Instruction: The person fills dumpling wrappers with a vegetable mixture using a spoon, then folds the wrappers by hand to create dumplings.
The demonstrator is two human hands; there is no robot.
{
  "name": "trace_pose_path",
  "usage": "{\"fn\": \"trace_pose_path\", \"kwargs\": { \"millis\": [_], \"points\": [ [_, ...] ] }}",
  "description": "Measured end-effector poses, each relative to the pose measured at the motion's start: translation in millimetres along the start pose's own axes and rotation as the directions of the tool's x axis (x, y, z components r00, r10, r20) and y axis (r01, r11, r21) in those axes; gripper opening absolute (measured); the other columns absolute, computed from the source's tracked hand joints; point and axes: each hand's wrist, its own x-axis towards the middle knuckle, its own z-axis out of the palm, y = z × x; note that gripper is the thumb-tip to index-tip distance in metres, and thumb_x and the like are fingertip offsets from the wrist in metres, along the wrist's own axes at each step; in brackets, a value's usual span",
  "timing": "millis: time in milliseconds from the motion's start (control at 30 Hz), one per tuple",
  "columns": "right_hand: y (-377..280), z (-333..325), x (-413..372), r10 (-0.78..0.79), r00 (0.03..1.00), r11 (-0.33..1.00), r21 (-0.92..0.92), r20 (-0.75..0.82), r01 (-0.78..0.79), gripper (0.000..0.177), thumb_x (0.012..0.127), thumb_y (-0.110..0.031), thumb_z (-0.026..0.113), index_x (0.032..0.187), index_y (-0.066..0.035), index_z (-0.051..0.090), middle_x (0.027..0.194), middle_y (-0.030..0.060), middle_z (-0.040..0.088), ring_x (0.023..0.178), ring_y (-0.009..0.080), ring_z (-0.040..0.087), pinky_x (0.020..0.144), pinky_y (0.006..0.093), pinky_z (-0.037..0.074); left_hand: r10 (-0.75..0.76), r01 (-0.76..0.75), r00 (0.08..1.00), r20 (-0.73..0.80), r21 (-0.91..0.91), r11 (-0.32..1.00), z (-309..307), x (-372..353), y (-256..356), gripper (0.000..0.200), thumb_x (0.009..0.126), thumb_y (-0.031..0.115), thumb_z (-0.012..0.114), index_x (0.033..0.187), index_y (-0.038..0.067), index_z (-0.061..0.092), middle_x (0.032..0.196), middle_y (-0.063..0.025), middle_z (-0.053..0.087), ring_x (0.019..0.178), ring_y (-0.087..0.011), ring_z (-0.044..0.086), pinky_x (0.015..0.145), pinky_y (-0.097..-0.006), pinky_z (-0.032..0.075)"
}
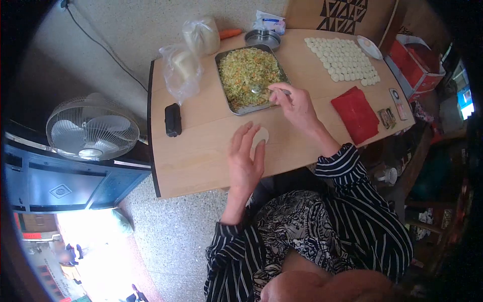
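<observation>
A round white dough wrapper (261, 135) rests in my left hand (245, 160), between the fingers and thumb, just above the table near the tray's front edge. My right hand (297, 108) grips a metal spoon (257, 90) by its handle, and the spoon's bowl is in the chopped vegetable filling (247, 73). That filling, green and yellow with orange bits, is heaped in a rectangular metal tray (244, 110). To the right, several pale dumplings (342, 59) lie in close rows on the table.
Plastic bags of dough (185, 70), a black case (172, 120), a carrot (230, 33) and a round metal tin (262, 38) sit around the tray on the table (201, 171). A red cloth (355, 115) and small packets (387, 118) lie at right. A fan (93, 128) stands left.
</observation>
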Motion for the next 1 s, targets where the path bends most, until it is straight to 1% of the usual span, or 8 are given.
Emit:
{"fn": "trace_pose_path", "kwargs": {
  "millis": [67,133,367,467,567,767,867,1000],
  "points": [
    [-10,5,1,-0.016,1.000,0.997,0.071,-0.001,0.016,0.024,0.100,-0.012,0.052,0.114,0.003,0.065,0.086,0.0082,0.069,0.076,0.0117,0.064,0.071,0.0258,0.053,-0.082,0.085,0.996,0.024,-0.280,0.956,-36,16,34,0.028,0.087,-0.003,0.061,0.115,0.000,0.063,0.117,-0.0204,0.065,0.105,-0.0358,0.065,0.086,-0.0360,0.052],
    [-19,17,0,-0.013,0.999,0.981,0.194,0.031,0.006,0.023,0.100,-0.012,0.052,0.113,0.003,0.065,0.085,0.0080,0.068,0.076,0.0113,0.063,0.071,0.0258,0.053,-0.015,0.008,1.000,-0.015,-0.416,0.910,-73,21,65,0.026,0.086,-0.001,0.062,0.112,0.000,0.064,0.120,-0.0212,0.064,0.105,-0.0383,0.065,0.088,-0.0392,0.052],
    [6,34,4,-0.103,0.993,0.993,0.060,0.063,0.099,0.022,0.098,-0.011,0.054,0.113,0.001,0.065,0.081,0.0108,0.071,0.071,0.0144,0.066,0.068,0.0280,0.054,0.259,-0.277,0.957,-0.132,-0.681,0.678,-106,28,124,0.030,0.086,-0.003,0.063,0.114,0.004,0.061,0.117,-0.0169,0.062,0.099,-0.0322,0.061,0.084,-0.0369,0.051],
    [6,12,1,-0.004,0.999,0.994,0.108,0.033,0.000,0.022,0.098,-0.011,0.054,0.112,0.001,0.066,0.085,0.0101,0.071,0.074,0.0142,0.065,0.070,0.0280,0.053,0.279,-0.300,0.949,-0.149,-0.702,0.646,-98,29,128,0.031,0.086,-0.003,0.064,0.116,0.005,0.060,0.116,-0.0151,0.061,0.096,-0.0297,0.060,0.082,-0.0359,0.051],
    [3,-18,-1,-0.049,0.998,0.994,0.101,0.030,0.046,0.022,0.099,-0.010,0.053,0.112,0.001,0.067,0.088,0.0096,0.070,0.076,0.0137,0.064,0.072,0.0279,0.053,0.294,-0.320,0.942,-0.161,-0.693,0.646,-90,30,130,0.033,0.086,-0.004,0.064,0.117,0.007,0.059,0.115,-0.0133,0.060,0.093,-0.0271,0.059,0.080,-0.0349,0.051],
    [12,-35,-1,-0.108,0.967,0.993,0.061,0.231,0.097,0.021,0.098,-0.009,0.054,0.112,0.001,0.067,0.085,0.0108,0.070,0.076,0.0143,0.066,0.072,0.0285,0.053,0.308,-0.376,0.926,-0.221,-0.632,0.678,-82,30,133,0.037,0.086,-0.005,0.065,0.119,0.010,0.056,0.112,-0.0096,0.057,0.088,-0.0219,0.056,0.077,-0.0329,0.050],
    [16,-33,2,-0.037,0.984,0.999,-0.010,0.176,0.040,0.024,0.100,-0.010,0.052,0.114,0.004,0.065,0.090,0.0080,0.069,0.083,0.0115,0.062,0.077,0.0260,0.051,0.320,-0.435,0.900,-0.296,-0.582,0.687,-88,33,137,0.040,0.086,-0.005,0.065,0.120,0.012,0.055,0.111,-0.0078,0.056,0.085,-0.0193,0.054,0.075,-0.0319,0.049],
    [7,-35,3,-0.118,0.992,0.993,0.037,0.054,0.116,0.023,0.100,-0.009,0.053,0.115,0.004,0.065,0.091,0.0085,0.070,0.084,0.0121,0.064,0.078,0.0259,0.052,0.337,-0.545,0.821,-0.461,-0.456,0.703,-100,44,141,0.043,0.086,-0.006,0.066,0.122,0.014,0.054,0.110,-0.0053,0.055,0.081,-0.0158,0.052,0.072,-0.0305,0.049]
  ]
}}
